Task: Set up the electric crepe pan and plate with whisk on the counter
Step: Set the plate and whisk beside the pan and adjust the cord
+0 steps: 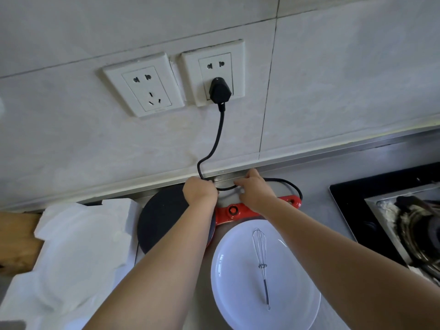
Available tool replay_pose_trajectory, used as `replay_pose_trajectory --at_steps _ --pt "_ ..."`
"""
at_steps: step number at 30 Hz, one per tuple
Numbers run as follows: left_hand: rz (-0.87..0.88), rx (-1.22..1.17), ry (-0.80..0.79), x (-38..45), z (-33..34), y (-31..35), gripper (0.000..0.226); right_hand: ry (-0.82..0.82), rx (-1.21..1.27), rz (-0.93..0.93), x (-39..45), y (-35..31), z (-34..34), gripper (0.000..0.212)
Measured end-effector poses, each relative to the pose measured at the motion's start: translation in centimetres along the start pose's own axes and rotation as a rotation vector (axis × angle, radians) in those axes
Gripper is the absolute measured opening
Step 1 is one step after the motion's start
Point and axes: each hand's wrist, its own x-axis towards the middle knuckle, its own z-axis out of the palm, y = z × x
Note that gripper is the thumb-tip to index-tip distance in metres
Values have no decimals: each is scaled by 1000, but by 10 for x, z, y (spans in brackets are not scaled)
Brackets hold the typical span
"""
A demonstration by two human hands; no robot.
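Note:
The electric crepe pan (pixel 162 217) lies on the counter with its round black surface up and its red handle (pixel 234 210) pointing right. Its black cord (pixel 216 141) runs up to a plug (pixel 220 90) seated in the right wall socket. My left hand (pixel 200 192) is closed around the cord near the back edge of the counter. My right hand (pixel 256 190) pinches the same cord a little to the right, above the handle. A white plate (pixel 238 270) sits in front of the handle with a metal whisk (pixel 262 260) lying in it.
White foam packaging (pixel 71 253) fills the counter to the left, with a wooden board (pixel 16 241) behind it. A black gas hob (pixel 392 217) with a dirty burner sits at the right. A second, free wall socket (pixel 145 86) is to the left of the plug.

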Motion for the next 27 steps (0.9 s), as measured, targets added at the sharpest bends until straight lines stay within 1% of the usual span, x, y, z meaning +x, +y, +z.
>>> replay_pose_trajectory --at_steps 2,6,8,10,12,13,14,16,19,22,24,27 --pt "-19 -36 10 -14 -6 14 14 -22 -7 7 5 1 0 54" --pt "-34 -164 -21 -42 -8 33 35 -21 -19 14 10 4 -4 55" --pt "-63 -182 4 -48 -7 33 43 -1 46 24 8 7 -5 54" --pt "-115 -277 13 -50 -6 29 45 31 118 35 4 11 -5 54" --pt "-144 -213 14 -48 -6 22 48 52 167 35 0 14 -6 55" --pt "-119 -171 -38 -51 -8 22 50 57 178 34 0 15 -7 55" --pt "-68 -148 -65 -52 -8 21 52 57 177 35 0 15 -9 55" --pt "-24 -144 -94 -58 -11 21 54 65 163 37 -2 14 -11 54" --pt "-20 -115 -46 -73 -18 23 58 105 165 59 -2 14 -11 57" --pt "33 -35 23 -90 -26 24 61 198 187 109 -7 15 -14 57" --pt "60 -22 44 -96 -28 20 63 244 191 144 -11 21 -16 55" --pt "80 -25 55 -102 -31 13 58 220 179 165 -21 33 -14 52"
